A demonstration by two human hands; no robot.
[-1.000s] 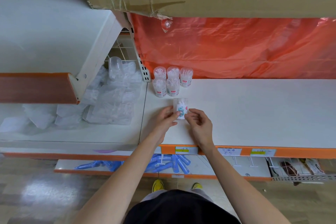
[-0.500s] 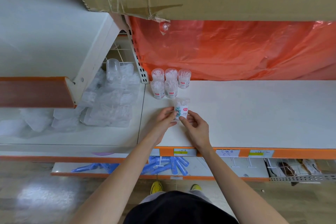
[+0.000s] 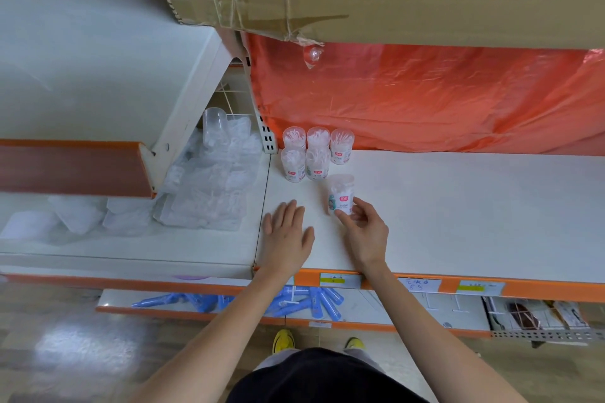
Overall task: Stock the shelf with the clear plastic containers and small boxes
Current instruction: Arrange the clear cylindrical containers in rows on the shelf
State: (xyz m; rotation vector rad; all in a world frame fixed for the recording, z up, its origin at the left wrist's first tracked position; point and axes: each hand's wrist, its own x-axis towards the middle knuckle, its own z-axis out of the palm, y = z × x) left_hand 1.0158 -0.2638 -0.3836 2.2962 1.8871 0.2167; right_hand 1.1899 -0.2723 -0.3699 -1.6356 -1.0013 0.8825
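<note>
At the front of the white shelf (image 3: 458, 206), the right-hand grip (image 3: 363, 232) was curled round the lower part of a clear plastic container (image 3: 341, 195), thumb and fingertips (image 3: 358, 205) pinching its labelled wall. The container stood upright on the shelf, long axis vertical, just beyond that grip. Further beyond and slightly left stood the group of five containers (image 3: 314, 154), three behind and two in front, leaving a gap at the front row's right end, directly past the held one. A short push away from the body would likely seat it there. To the left, the left-hand grip (image 3: 286, 235) lay flat on the shelf, fingers straight, holding nothing.
</note>
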